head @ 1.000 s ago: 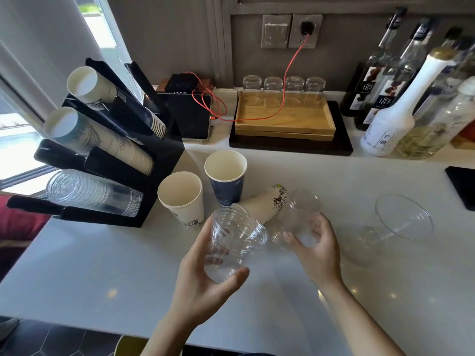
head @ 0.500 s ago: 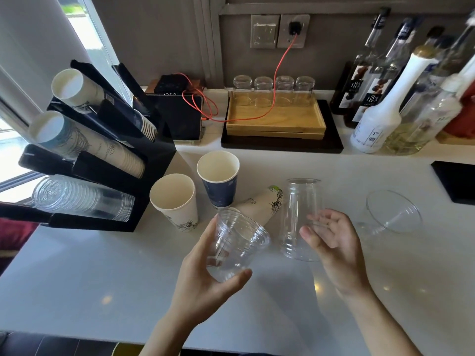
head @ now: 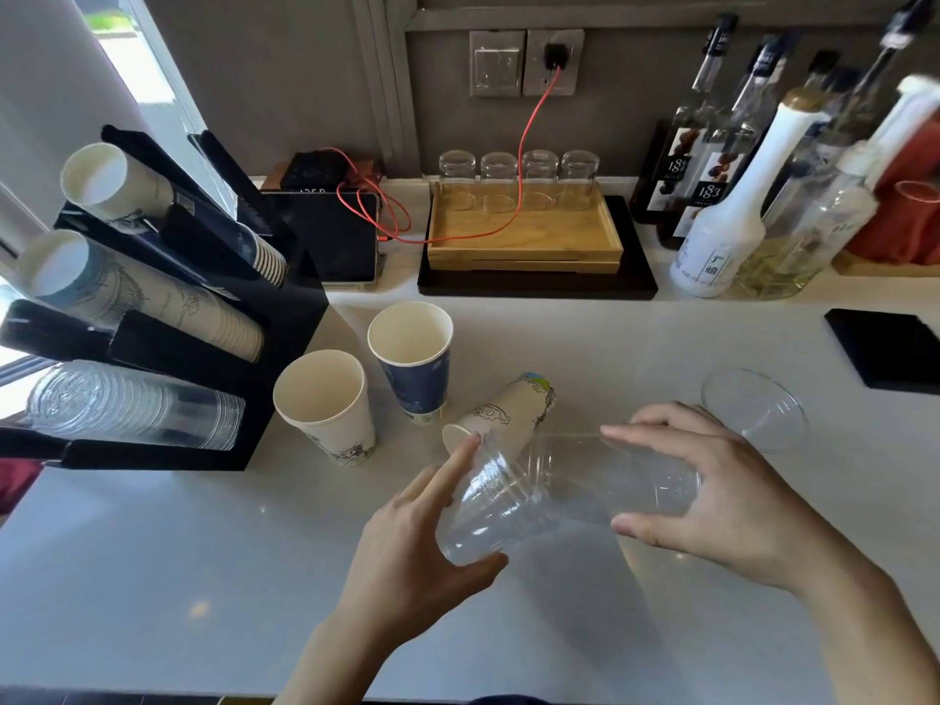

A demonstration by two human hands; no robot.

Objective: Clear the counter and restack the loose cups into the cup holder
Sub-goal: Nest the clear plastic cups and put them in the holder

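Observation:
My left hand (head: 422,552) grips a clear plastic cup (head: 488,511) tilted on its side above the counter. My right hand (head: 712,496) holds a second clear plastic cup (head: 630,475), which is pushed partway into the first. A third clear cup (head: 753,407) lies on its side just beyond my right hand. A white paper cup (head: 325,404) and a blue paper cup (head: 412,361) stand upright, and a patterned paper cup (head: 508,412) lies tipped over behind my left fingers. The black cup holder (head: 285,348) at the left carries rows of paper cups and a clear cup stack (head: 132,404).
A wooden tray (head: 524,241) with several upturned glasses sits at the back on a black board. Syrup bottles (head: 722,221) crowd the back right. A black device (head: 330,236) with a red cable stands by the holder, and a black mat (head: 885,348) lies at the right edge.
My right hand took the clear cup off the counter, turned it sideways and slid it into the cup in my left hand. The left hand tilted its cup to meet it.

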